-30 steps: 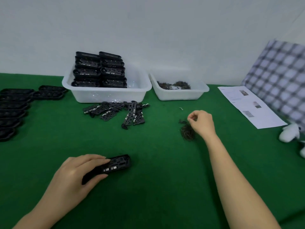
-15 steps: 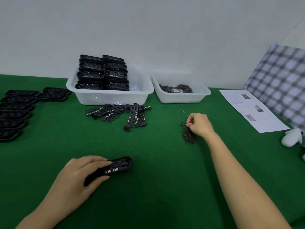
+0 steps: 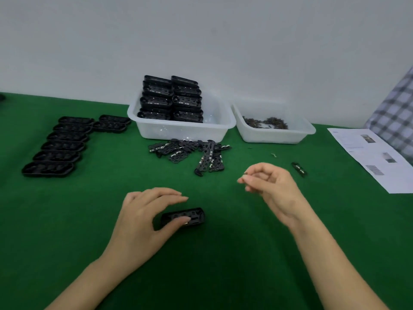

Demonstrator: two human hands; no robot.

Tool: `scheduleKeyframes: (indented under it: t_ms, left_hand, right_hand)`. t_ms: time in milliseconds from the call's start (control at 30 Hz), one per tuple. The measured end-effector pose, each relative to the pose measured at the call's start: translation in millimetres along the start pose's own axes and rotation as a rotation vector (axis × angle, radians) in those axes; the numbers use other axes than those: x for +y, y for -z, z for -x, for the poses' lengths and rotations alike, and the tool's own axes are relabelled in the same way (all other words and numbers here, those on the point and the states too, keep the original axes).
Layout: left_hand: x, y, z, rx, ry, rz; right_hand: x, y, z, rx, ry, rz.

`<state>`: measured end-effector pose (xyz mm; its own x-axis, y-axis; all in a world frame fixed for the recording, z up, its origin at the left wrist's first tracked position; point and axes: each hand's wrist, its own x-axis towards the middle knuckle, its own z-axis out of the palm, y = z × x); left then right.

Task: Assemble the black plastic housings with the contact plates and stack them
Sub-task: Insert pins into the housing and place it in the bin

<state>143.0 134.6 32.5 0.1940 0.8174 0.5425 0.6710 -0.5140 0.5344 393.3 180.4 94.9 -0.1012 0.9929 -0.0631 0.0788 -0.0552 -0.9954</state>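
A green felt-covered table (image 3: 67,231) filled the lower two thirds of the frame under a plain pale wall. Near the top centre sat a translucent white tub (image 3: 185,130) with two columns of stacked black housings (image 3: 171,98) rising above its rim at its left end, and just right of it a second white tub (image 3: 276,134) holding a scatter of small brownish metal parts (image 3: 264,122). At the far right edge hung a grey checked cloth (image 3: 397,117), with a printed paper sheet (image 3: 375,157) lying on the felt below it. In the upper left, a row of black trays (image 3: 59,148) lay flat, side by side, running diagonally toward the first tub. In front of that tub lay a loose heap of black contact plates (image 3: 192,153), some overlapping. Low in the centre, the left hand (image 3: 143,222) arched over a single black housing (image 3: 193,217) lying flat on the felt, the thumb touching its near edge and the fingers stretched straight above it, so it steadied the part rather than clasped it. The right hand (image 3: 272,186) hovered above the felt to the right of centre, its thumb and forefinger pressed together on something too small to make out. Beyond it a small black clip-like piece (image 3: 299,169) lay alone.
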Motion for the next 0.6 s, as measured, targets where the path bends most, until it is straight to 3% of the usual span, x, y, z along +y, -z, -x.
scheduleKeyframes:
  t_ms: [133, 300, 467, 600]
  left_hand:
    - [36.3, 2.2, -13.6, 0.177, -0.048, 0.213]
    - [43.2, 10.4, -7.2, 0.293, -0.036, 0.247]
    - [39.0, 18.9, -3.0, 0.288, 0.009, 0.315]
    - [38.6, 21.1, -1.7, 0.256, 0.026, 0.304]
  right_hand:
    - [2.4, -63.3, 29.7, -0.254, -0.158, -0.291]
    - [6.5, -83.3, 33.9, -0.298, -0.337, -0.466]
    - [7.2, -84.7, 34.1, -0.404, -0.242, -0.412]
    - [6.6, -89.2, 34.4, -0.329, -0.156, -0.327]
